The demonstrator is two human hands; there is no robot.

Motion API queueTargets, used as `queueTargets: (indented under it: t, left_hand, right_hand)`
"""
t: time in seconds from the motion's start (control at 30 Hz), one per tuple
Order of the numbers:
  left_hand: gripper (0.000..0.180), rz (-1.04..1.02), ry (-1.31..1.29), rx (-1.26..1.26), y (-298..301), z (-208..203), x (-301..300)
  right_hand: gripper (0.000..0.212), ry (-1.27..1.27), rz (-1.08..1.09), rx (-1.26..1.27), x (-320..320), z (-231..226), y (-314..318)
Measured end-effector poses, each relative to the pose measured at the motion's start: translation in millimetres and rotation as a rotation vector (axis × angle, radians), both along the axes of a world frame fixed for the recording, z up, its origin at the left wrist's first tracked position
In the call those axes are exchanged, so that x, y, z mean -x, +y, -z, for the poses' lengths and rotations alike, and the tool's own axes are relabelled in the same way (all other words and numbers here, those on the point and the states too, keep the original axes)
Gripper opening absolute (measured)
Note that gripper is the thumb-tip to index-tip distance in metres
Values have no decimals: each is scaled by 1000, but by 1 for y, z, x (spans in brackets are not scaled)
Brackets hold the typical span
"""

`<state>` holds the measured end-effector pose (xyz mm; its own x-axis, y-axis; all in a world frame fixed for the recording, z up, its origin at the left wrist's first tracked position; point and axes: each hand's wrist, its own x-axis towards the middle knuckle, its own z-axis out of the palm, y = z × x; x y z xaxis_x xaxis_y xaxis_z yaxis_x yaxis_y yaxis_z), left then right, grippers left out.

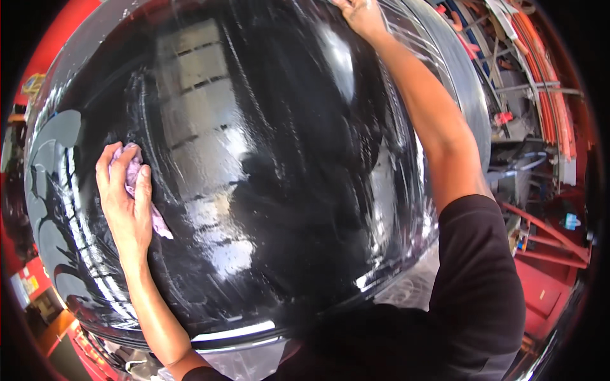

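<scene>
A wide, glossy black car panel (298, 190) fills the middle, streaked with whitish smears and bright reflections. On its left part my left hand (126, 197) presses a crumpled lilac cloth (132, 168) against the surface. The fingers curl over the cloth, and a loose corner of it trails out beside the wrist. My right arm stretches far across to the panel's upper right edge. There my right hand (364, 18) is cut off by the top of the picture, so its fingers and anything in them are mostly hidden.
Clear plastic sheeting (410, 279) borders the panel's near edge, and more film runs along its right side. At the right stand cluttered racks with orange-red tubes (540, 76) and a red metal frame (546, 238). Red surfaces and assorted items lie beyond the left edge.
</scene>
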<state>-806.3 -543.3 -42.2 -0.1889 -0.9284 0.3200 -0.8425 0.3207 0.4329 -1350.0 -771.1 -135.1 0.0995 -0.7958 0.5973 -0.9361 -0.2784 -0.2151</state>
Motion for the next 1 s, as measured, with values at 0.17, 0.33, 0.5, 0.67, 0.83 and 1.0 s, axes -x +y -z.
queueTargets:
  t: [0.17,0.33,0.5,0.67,0.83,1.0]
  left_hand:
    - [36,-39,-59,-23,9,-1,-11]
    - [34,5,-22,8,4,4,-6]
    - [37,52,-26,27,-5,5,-4]
    - [37,38,-77,71,-3,10,-24]
    - [37,17,-69,82,0,9,-18]
    - [36,106,0,109,-10,19,0]
  right_hand:
    - [55,80,-124,-188,1,4,289]
    - [52,29,-204,-259,18,2,379]
    - [46,34,-174,75,6,0,155]
    - [48,27,-9,-103,-38,4,365]
    - [51,-50,-104,-283,-37,-4,501]
    - [49,9,-16,-31,-15,-16,187]
